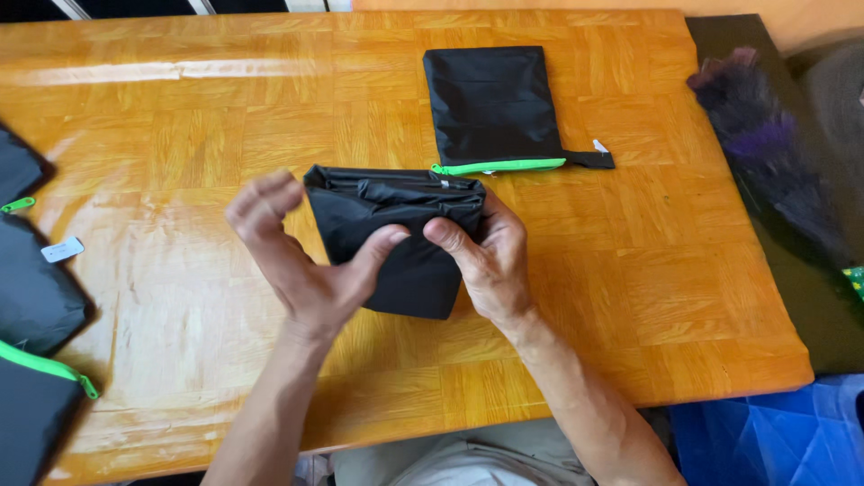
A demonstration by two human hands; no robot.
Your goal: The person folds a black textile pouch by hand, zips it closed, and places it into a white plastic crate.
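A folded black fabric bundle (396, 234) is held just above the wooden table (630, 270) at its middle. My right hand (490, 261) grips the bundle's right side, thumb on the front, fingers behind. My left hand (301, 252) touches the bundle's left front with its thumb; its fingers are spread apart and raised to the left. Beyond the bundle lies a flat black pouch (490, 103) with a bright green zipper (499, 166) along its near edge and a short black loop at the right corner.
Several more black pouches with green zippers (31, 360) lie at the table's left edge, one with a white tag (61, 249). A dark fabric item with purple (765, 153) lies right of the table. Blue plastic (774, 436) sits below right.
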